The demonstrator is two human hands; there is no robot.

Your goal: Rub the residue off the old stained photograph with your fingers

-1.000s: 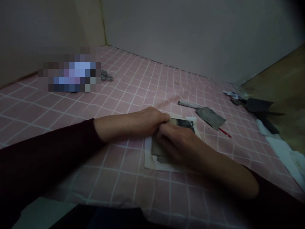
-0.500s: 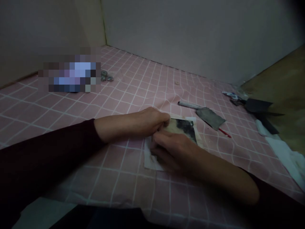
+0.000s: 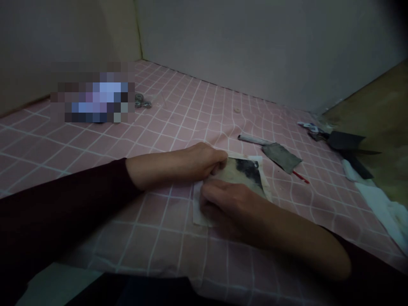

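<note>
Your right hand [image 3: 234, 204] and left hand [image 3: 204, 160] curl their fingers, holds hidden, the right slipping toward six o'clock, baring more sheet [image 3: 245, 173].

The head camera looks from the wearer's own eye height, above the near edge of the pink checked cloth [image 3: 178, 114], facing forward and down toward the far wall [image 3: 255, 46]. The left hand [image 3: 207, 161] and right hand [image 3: 232, 204] sit close, near mid-view; dark sleeves [image 3: 70, 204] enter from near left and near right. The view takes in the left wall [image 3: 63, 34] and, at right, a brown panel [image 3: 379, 123].
</note>
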